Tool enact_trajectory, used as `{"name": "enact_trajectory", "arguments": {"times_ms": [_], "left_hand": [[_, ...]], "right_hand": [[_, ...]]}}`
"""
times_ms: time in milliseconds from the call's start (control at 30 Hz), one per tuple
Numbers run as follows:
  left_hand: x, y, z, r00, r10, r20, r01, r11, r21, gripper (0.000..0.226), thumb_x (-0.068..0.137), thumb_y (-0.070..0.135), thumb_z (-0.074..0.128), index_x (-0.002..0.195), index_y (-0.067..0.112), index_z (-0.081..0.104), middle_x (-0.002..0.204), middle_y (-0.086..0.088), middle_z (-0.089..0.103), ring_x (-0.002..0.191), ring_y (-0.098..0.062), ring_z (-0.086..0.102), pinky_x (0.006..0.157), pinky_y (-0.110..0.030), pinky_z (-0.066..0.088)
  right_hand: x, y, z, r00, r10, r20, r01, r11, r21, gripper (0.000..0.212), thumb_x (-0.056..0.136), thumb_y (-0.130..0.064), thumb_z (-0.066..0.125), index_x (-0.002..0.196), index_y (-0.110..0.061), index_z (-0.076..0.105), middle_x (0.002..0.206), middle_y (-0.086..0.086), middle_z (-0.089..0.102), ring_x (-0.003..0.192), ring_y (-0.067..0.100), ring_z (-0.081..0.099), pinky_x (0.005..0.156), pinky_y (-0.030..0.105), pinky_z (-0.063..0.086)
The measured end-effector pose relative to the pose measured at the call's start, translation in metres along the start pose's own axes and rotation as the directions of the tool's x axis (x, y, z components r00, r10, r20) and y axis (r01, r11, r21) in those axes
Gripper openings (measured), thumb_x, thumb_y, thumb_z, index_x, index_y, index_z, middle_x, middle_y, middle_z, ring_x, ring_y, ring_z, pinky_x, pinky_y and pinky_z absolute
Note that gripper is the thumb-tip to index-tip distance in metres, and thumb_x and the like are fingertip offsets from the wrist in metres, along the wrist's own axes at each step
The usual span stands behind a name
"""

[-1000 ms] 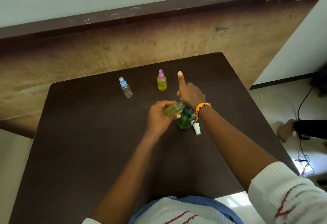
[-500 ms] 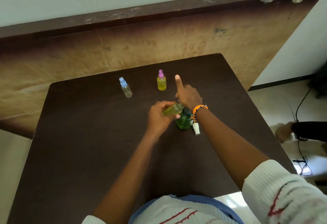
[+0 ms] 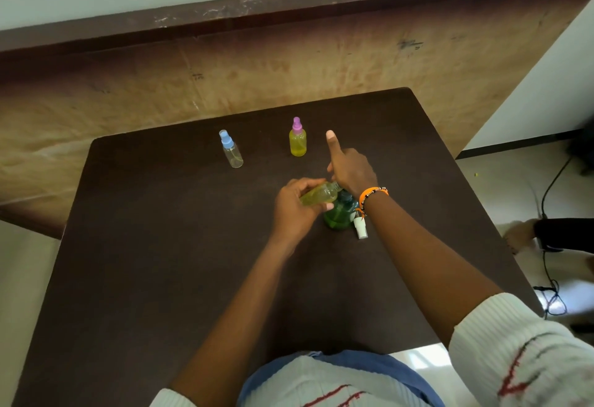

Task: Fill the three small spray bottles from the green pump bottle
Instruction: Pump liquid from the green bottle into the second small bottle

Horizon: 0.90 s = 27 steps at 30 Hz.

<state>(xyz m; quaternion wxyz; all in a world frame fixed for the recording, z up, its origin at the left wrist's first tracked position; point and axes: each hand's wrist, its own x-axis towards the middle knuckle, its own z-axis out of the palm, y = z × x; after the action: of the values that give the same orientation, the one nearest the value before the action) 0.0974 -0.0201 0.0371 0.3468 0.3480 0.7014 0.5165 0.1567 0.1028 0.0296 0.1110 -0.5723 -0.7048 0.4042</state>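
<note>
Left hand point(image 3: 294, 210) gripping an uncapped small bottle point(image 3: 318, 195), tilted, mouth at the green pump bottle point(image 3: 339, 217). Right hand point(image 3: 352, 170) on the pump, forefinger straight; grip unclear. No legible labels.

White ribbed sleeves point(image 3: 520, 352) with red stripes, lower right; orange beaded bracelet point(image 3: 369, 196) at centre; blue waistband point(image 3: 369, 366) below.

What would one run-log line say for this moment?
step: filling third bottle | left hand: holds uncapped bottle tilted at green pump bottle | right hand: on pump | white cap: on table

Left hand point(image 3: 297, 210) curled, gripping; right hand point(image 3: 352, 170) forefinger raised.
</note>
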Motion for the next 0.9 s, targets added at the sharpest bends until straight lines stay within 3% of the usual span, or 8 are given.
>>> {"name": "enact_trajectory", "arguments": {"times_ms": [133,333,533,700,900], "left_hand": [[0.0013,0.0003,-0.0004,1.0,-0.002,-0.003,0.002,1.0,-0.001,0.045,0.062,-0.003,0.078,0.091,0.029,0.065,0.102,-0.004,0.062,0.092,-0.015,0.063,0.085,-0.026,0.051],[0.0032,0.0038,-0.0027,1.0,0.018,-0.001,-0.018,1.0,-0.003,0.045,0.061,-0.002,0.079,0.091,0.03,0.066,0.102,-0.004,0.063,0.094,-0.017,0.064,0.086,-0.029,0.051],[0.0014,0.0009,-0.0013,1.0,0.001,0.002,-0.001,1.0,0.004,0.045,0.062,-0.002,0.079,0.094,0.027,0.066,0.102,-0.004,0.063,0.092,-0.015,0.063,0.086,-0.027,0.051],[0.0011,0.0006,-0.0004,1.0,-0.002,-0.005,0.002,1.0,0.01,0.047,0.062,-0.002,0.079,0.096,0.028,0.066,0.102,-0.004,0.063,0.094,-0.017,0.064,0.088,-0.031,0.052],[-0.0001,0.0039,-0.0024,1.0,0.019,-0.006,-0.019,1.0,0.01,0.046,0.062,0.0,0.079,0.095,0.029,0.067,0.102,-0.004,0.064,0.095,-0.017,0.064,0.089,-0.034,0.052]], "right_hand": [[0.0015,0.0005,-0.0014,1.0,-0.015,-0.008,0.015,1.0,-0.027,0.086,0.085,-0.08,0.006,0.073,-0.018,0.064,0.103,0.013,0.071,0.105,0.033,0.062,0.105,0.057,0.038],[0.0031,-0.0047,-0.0083,0.99,0.011,0.143,-0.011,1.0,0.004,0.098,0.077,-0.084,-0.001,0.066,-0.018,0.071,0.099,0.009,0.072,0.107,0.035,0.06,0.107,0.059,0.034],[0.0034,0.0025,-0.0001,1.0,0.029,-0.001,-0.029,0.999,-0.012,0.098,0.079,-0.083,0.006,0.092,-0.011,0.072,0.107,0.012,0.071,0.106,0.033,0.062,0.105,0.057,0.038],[0.0039,0.0048,0.0004,1.0,0.005,-0.017,-0.004,1.0,0.005,0.09,0.085,-0.081,0.01,0.081,-0.013,0.068,0.1,0.011,0.072,0.101,0.032,0.063,0.104,0.057,0.039],[0.005,-0.0019,-0.007,0.99,0.018,0.138,-0.012,0.999,-0.044,0.099,0.082,-0.081,0.0,0.077,-0.014,0.073,0.106,0.011,0.071,0.109,0.035,0.059,0.108,0.059,0.034]]}}
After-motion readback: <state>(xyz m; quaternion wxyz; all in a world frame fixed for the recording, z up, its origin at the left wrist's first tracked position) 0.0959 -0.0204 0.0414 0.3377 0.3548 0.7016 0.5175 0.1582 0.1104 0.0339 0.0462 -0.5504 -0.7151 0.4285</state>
